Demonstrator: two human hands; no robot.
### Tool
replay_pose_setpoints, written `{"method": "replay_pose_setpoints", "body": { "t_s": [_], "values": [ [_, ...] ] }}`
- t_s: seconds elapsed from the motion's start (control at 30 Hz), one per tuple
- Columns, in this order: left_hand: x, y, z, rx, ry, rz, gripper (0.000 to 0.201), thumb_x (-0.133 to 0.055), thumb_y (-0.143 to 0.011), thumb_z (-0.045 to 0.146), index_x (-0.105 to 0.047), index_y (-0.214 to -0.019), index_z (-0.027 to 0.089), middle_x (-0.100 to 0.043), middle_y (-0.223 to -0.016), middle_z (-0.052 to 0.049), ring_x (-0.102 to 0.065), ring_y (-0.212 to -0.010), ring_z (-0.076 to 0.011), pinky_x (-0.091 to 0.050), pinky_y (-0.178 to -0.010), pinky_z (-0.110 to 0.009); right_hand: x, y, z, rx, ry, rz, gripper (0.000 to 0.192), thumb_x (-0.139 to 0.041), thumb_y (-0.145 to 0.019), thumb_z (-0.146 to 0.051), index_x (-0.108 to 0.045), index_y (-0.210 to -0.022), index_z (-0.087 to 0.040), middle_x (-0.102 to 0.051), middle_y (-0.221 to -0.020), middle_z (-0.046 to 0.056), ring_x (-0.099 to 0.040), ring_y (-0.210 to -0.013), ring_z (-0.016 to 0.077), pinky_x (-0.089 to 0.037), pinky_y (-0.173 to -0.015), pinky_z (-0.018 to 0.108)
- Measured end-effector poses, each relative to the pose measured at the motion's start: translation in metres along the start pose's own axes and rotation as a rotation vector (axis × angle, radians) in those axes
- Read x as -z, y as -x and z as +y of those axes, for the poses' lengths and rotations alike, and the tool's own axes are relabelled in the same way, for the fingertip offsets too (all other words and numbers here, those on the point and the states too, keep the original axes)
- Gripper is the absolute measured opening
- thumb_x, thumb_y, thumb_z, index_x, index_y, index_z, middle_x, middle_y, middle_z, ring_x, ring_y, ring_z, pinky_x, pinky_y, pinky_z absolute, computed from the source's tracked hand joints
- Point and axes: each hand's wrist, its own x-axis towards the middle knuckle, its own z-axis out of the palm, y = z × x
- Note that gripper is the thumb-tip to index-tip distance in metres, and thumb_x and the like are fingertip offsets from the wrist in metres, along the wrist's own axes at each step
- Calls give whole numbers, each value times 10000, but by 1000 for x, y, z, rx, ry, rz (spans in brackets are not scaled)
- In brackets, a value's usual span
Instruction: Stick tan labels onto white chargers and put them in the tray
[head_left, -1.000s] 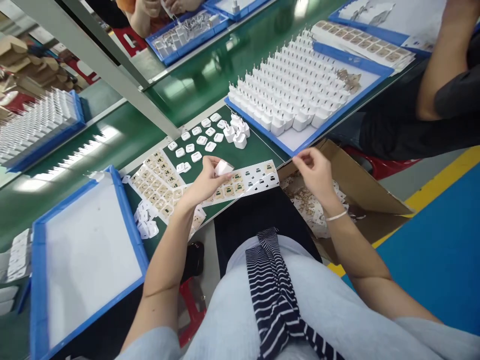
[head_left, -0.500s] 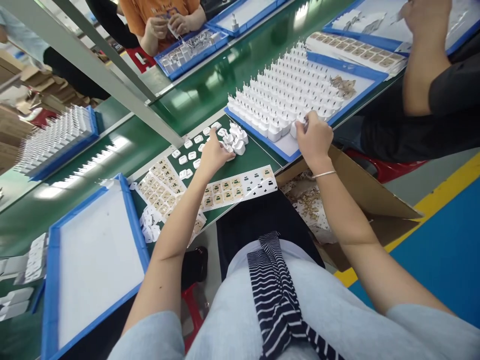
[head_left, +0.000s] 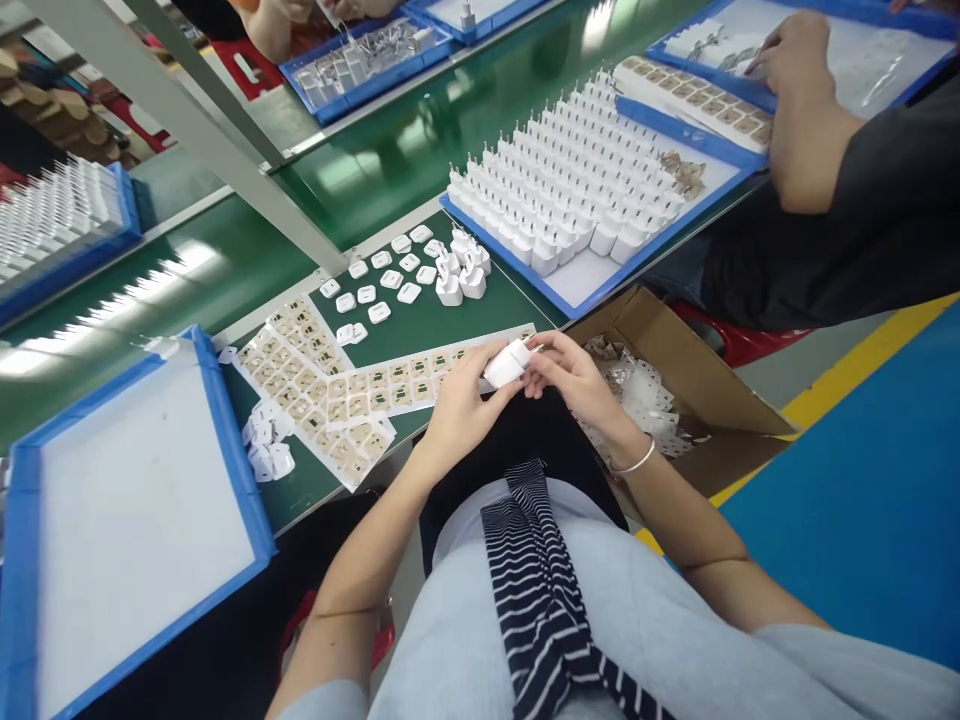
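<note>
Presently, one white, block-shaped plastic plug adapter [head_left: 507, 364] is held above the near edge of the green worktable [head_left: 420, 330], and clock directions are taken from it. Its body is gripped between the thumb and fingers of the left hand [head_left: 466, 398]. The right hand [head_left: 574, 375] is placed at the adapter's pin end, its fingertips drawn narrow; whether the pins are pinched cannot be told. At nine o'clock, a long white strip of beige and green labels [head_left: 390, 385] is laid across fanned beige label sheets [head_left: 289, 355]. Loose white, rounded-square plastic caps [head_left: 390, 280] are scattered at ten o'clock. At eleven, a small cluster of white adapters [head_left: 460, 268] is seen, most with pins up. At one o'clock, rows of white adapters [head_left: 559, 180] are stood pins up in a blue-rimmed white tray [head_left: 585, 285]. An open brown cardboard box [head_left: 709, 388], partly filled with white scraps, is noted at three. Between one and two, well apart, a co-worker's hand [head_left: 799, 55] is observed over another blue-rimmed tray [head_left: 862, 75].
</note>
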Motion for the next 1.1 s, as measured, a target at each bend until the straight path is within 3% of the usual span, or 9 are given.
{"method": "replay_pose_setpoints", "body": {
  "t_s": [0.07, 0.2, 0.27, 0.4, 0.63, 0.77, 0.93, 1.03, 1.1],
  "values": [
    [-9, 6, -12, 9, 9, -27, 428, -639, -952, 345, -558, -1353, 219, -684, -1315, -129, -660, -1193, -282, -523, -1034, -462, 20, -6, 6, 86, 274, 23, 266, -656, -925, -410, -624, -1117, -229, -683, -899, 41, -655, -745, 178, -547, -673, 316],
    [-24, 8, -31, -181, -137, -227, 443, -571, -989, 325, -526, -1413, 205, -635, -1422, -149, -582, -1347, -304, -445, -1154, -526, 52, -22, 16, 315, 828, 25, 234, -558, -955, -248, -735, -1107, -222, -686, -1174, 116, -669, -1030, 262, -558, -920, 417],
    [-31, 7, -36, -245, -218, -280, 433, -536, -1005, 303, -524, -1418, 172, -603, -1469, -156, -534, -1411, -305, -407, -1197, -534, 57, -25, 19, 359, 946, -5, 265, -515, -984, -243, -756, -1095, -233, -704, -1204, 112, -670, -1110, 275, -535, -1001, 432],
    [-37, 5, -42, -268, -265, -289, 444, -507, -1020, 315, -503, -1441, 176, -561, -1515, -156, -502, -1447, -299, -390, -1213, -544, 56, -28, 21, 362, 1031, -76, 309, -480, -1020, -270, -752, -1165, -246, -722, -1273, 84, -691, -1155, 260, -545, -992, 391],
    [-33, 1, -47, -277, -164, -245, 449, -535, -1006, 328, -509, -1430, 183, -572, -1479, -177, -551, -1378, -304, -450, -1158, -530, 59, -42, 19, 380, 990, -152, 304, -482, -1024, -277, -777, -1085, -238, -745, -1257, 76, -700, -1174, 257, -534, -1026, 401],
    [-30, 0, -47, -231, -81, -262, 456, -527, -1012, 328, -483, -1449, 206, -564, -1489, -161, -531, -1397, -283, -424, -1190, -522, 55, -46, 13, 364, 954, -106, 261, -528, -978, -234, -788, -957, -210, -771, -1164, 97, -722, -1091, 267, -547, -965, 391],
    [-23, -2, -42, -149, 15, -292, 449, -548, -1003, 336, -502, -1434, 218, -566, -1494, -145, -519, -1412, -286, -400, -1211, -523, 41, -46, -2, 222, 755, 125, 156, -627, -901, -234, -768, -859, -180, -773, -815, 59, -703, -667, 195, -544, -699, 330],
    [-20, -4, -41, -109, 87, -300, 452, -561, -996, 363, -524, -1424, 223, -575, -1485, -138, -528, -1403, -289, -388, -1218, -509, 36, -46, -15, 143, 470, 230, 128, -678, -857, -276, -752, -838, -173, -667, -607, -9, -542, -436, 106, -444, -489, 256],
    [-20, -5, -43, -76, 151, -294, 458, -586, -984, 379, -547, -1413, 222, -582, -1479, -136, -531, -1399, -291, -374, -1224, -497, 36, -44, -25, 60, 247, 234, 131, -729, -812, -297, -746, -839, -170, -630, -553, -29, -522, -407, 87, -406, -423, 218]
  ]
}}
